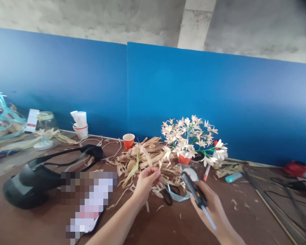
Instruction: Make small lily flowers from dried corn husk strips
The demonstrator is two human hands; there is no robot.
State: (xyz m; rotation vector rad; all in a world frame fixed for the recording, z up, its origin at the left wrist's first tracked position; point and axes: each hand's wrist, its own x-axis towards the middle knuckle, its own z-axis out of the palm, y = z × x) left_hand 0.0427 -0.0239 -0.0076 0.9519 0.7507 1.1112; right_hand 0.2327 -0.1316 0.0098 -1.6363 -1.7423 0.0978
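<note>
My left hand [146,183] is pinched shut on a thin pale strip of dried husk, just in front of a heap of dried corn husks [142,158]. My right hand [211,204] grips a dark utility knife [195,190] with a yellow mark on its body, its tip pointing up and left toward my left hand. Between my hands on the brown table lie black-handled scissors [169,194] and a roll of clear tape [186,177]. Behind them stands a bouquet of cream husk flowers [191,134] in an orange cup [183,159].
A black bag with straps [40,177] lies at the left, next to a blurred patch. An orange paper cup [129,140], stacked white cups [80,124], a glass jar [46,120], a teal tube [233,177] and a red tool with cables [295,168] sit along the blue wall.
</note>
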